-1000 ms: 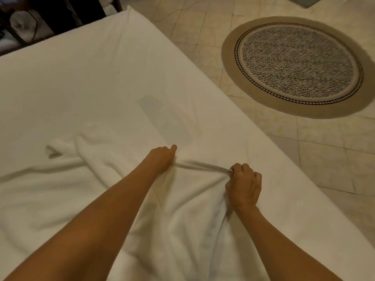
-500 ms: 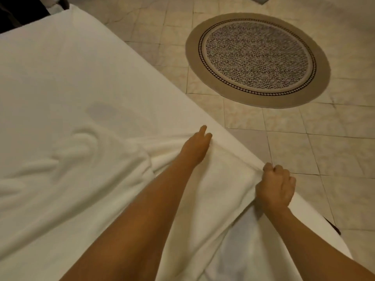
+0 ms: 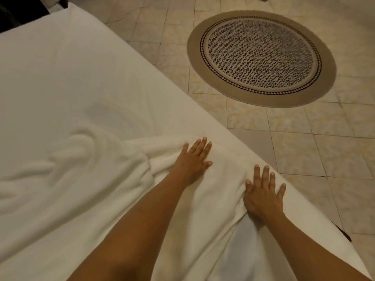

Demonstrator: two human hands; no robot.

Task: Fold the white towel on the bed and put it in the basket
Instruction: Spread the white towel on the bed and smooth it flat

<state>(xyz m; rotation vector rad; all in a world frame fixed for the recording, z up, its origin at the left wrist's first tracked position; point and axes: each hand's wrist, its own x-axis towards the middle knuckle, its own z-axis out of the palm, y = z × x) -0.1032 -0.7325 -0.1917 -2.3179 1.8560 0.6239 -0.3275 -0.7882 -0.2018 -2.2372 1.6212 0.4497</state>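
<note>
The white towel (image 3: 85,179) lies rumpled across the near part of the bed (image 3: 60,67), its far edge pulled toward the bed's right side. My left hand (image 3: 193,159) rests flat on that edge, fingers spread, palm down. My right hand (image 3: 263,193) also presses flat on the towel, close to the bed's right edge, with fingers apart. Neither hand grips the cloth. A fold of towel bunches up to the left of my left forearm. No basket is in view.
A tiled floor (image 3: 304,149) runs along the right of the bed. A round patterned rug (image 3: 261,57) lies on it at the upper right. Dark furniture (image 3: 12,15) shows at the top left corner, beyond the bed.
Both hands held the towel's edge in closed fists and dragged it right toward the bed's edge. Now they have let go and lie flat on it.
</note>
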